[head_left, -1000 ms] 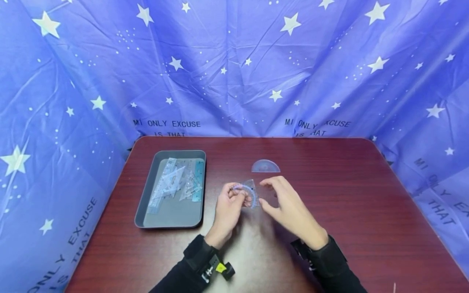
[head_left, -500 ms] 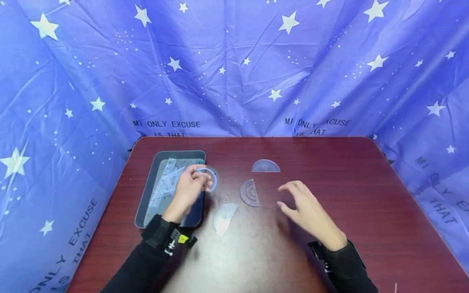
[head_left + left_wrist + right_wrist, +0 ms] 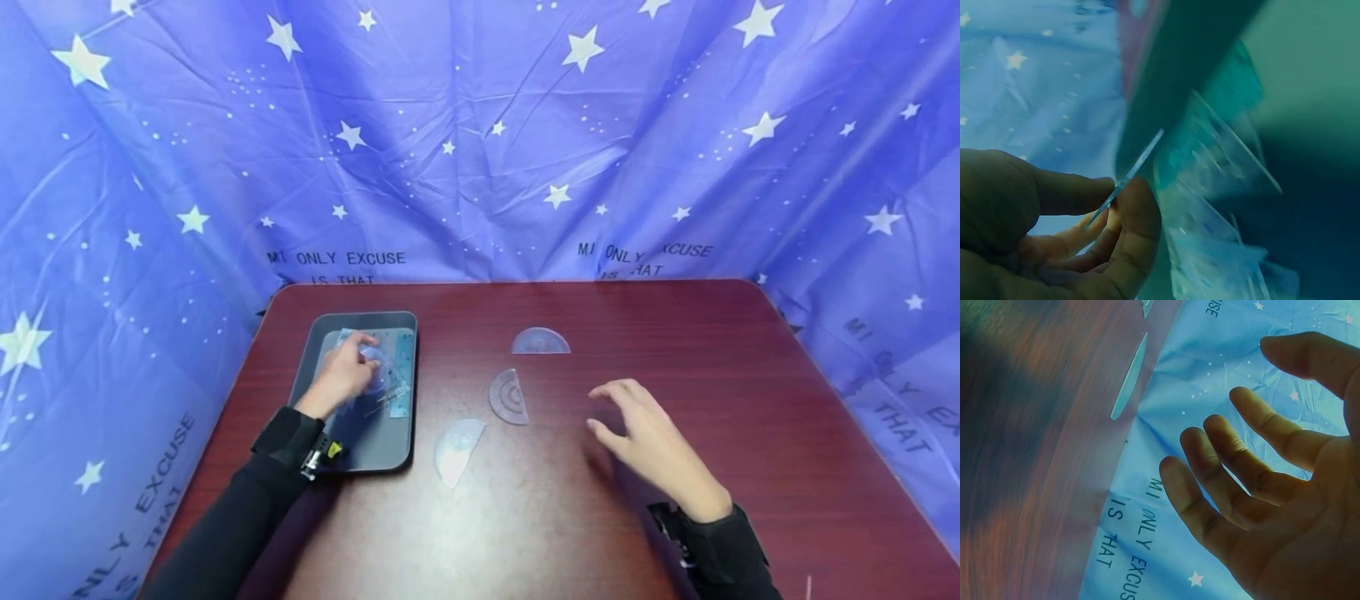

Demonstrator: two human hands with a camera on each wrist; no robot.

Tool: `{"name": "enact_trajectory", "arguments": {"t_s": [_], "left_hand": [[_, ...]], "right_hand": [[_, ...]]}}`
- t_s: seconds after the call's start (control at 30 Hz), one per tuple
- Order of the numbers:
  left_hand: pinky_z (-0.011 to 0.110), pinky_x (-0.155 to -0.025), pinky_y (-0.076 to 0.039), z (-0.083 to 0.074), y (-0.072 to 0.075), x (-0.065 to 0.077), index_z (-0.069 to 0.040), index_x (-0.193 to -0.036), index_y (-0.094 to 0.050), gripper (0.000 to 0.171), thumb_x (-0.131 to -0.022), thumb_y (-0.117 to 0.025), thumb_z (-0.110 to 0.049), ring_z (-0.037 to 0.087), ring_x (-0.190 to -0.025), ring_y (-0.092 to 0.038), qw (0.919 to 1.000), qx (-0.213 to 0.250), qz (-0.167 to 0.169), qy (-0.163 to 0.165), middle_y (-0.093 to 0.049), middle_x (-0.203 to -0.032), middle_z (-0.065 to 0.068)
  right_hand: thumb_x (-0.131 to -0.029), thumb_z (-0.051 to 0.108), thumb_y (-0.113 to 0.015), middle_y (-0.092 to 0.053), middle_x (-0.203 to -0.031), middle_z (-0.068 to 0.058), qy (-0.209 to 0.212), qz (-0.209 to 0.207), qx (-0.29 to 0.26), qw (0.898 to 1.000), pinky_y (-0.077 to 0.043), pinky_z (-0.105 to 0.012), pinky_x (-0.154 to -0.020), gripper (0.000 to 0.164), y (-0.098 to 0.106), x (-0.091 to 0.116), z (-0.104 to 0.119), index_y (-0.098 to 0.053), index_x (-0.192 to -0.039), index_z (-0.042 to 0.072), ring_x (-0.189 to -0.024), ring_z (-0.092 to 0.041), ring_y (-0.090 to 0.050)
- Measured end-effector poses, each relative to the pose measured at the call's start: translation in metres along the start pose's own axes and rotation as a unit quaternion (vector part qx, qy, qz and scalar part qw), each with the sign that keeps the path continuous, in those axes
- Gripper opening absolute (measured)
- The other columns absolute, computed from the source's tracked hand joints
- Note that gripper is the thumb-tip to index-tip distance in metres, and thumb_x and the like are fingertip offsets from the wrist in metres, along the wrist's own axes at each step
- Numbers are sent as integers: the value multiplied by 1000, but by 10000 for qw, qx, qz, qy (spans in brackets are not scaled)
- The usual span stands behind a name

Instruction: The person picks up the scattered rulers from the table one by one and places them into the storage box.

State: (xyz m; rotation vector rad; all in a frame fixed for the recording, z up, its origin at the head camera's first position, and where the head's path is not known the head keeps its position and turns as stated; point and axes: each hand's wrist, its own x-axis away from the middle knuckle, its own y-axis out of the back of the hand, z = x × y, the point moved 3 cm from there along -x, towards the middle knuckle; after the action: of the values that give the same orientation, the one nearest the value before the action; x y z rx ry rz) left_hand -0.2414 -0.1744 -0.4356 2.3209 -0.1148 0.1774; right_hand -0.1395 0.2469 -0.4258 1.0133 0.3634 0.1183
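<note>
My left hand (image 3: pixel 343 377) is over the grey tray (image 3: pixel 375 454) and pinches a clear protractor (image 3: pixel 1142 157) between thumb and fingers. The left wrist view shows it edge-on as a thin strip. Beneath it in the tray lie clear set squares (image 3: pixel 1210 262) and a teal ruler (image 3: pixel 402 375), partly covered by the hand. My right hand (image 3: pixel 660 450) hovers over the right side of the table, fingers relaxed and spread, with nothing in it. Three clear protractors lie apart on the table: one at the back (image 3: pixel 541 342), one in the middle (image 3: pixel 507 397), one nearer the front (image 3: pixel 457 450).
The dark red wooden table (image 3: pixel 750 375) carries the tray on its left side, its raised rim all around. A blue star-printed curtain (image 3: pixel 465 200) hangs behind the table and along both sides.
My left hand has carried the protractor left from the table's middle to over the tray, uncovering two protractors on the table. My right hand has drawn away to the right.
</note>
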Motion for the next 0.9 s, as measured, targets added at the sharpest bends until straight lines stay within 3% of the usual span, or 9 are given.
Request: {"name": "enact_trajectory", "arguments": {"t_s": [0.13, 0.23, 0.4, 0.57, 0.73, 0.9], "left_hand": [[31, -63, -58, 10, 0, -7, 1, -145, -56, 40, -105, -62, -6, 18, -68, -69, 9993, -345, 104, 74, -73, -112, 28], [34, -66, -60, 15, 0, -11, 1, -145, -57, 41, -105, -63, -6, 21, -70, -70, 9987, -479, 139, 124, -73, -113, 28], [47, -86, -59, 21, 0, -17, 6, -142, -58, 43, -102, -66, -9, 33, -96, -68, 9968, -794, 76, 94, -72, -117, 28], [56, -99, -55, 26, 0, -20, 11, -139, -59, 46, -100, -69, -11, 43, -108, -64, 9954, -953, -38, -35, -71, -121, 31], [60, -100, -55, 33, -3, -25, 12, -131, -64, 44, -96, -73, -13, 47, -114, -66, 9925, -1158, -289, -263, -72, -123, 33], [60, -102, -55, 33, -4, -24, 14, -130, -64, 43, -97, -74, -12, 51, -116, -67, 9916, -1214, -329, -297, -71, -124, 35]], "right_hand": [[-94, 10, -80, -67, -122, -14, 3, 8, 11, 10000, -54, -56, -99, 31, 0, 1, -1, -69, -122, 5, -119, -34, -64], [-93, 9, -80, -67, -122, -15, 14, 12, 25, 10000, -54, -55, -98, 31, -1, 1, -2, -69, -122, 4, -119, -35, -64], [-93, 8, -80, -67, -121, -17, -8, 30, 47, 10000, -54, -56, -99, 33, -2, 1, -3, -69, -123, 2, -119, -36, -65], [-94, 9, -80, -67, -123, -16, -66, 131, 35, 9999, -55, -57, -99, 33, -2, 1, -4, -69, -125, 3, -120, -36, -64], [-94, 11, -80, -67, -124, -15, -80, 209, 27, 9997, -55, -57, -99, 34, -2, 2, -3, -69, -126, 4, -121, -35, -64], [-94, 11, -80, -67, -124, -15, -27, 175, 45, 9998, -55, -57, -99, 34, -2, 1, -4, -69, -125, 4, -120, -35, -65]]}}
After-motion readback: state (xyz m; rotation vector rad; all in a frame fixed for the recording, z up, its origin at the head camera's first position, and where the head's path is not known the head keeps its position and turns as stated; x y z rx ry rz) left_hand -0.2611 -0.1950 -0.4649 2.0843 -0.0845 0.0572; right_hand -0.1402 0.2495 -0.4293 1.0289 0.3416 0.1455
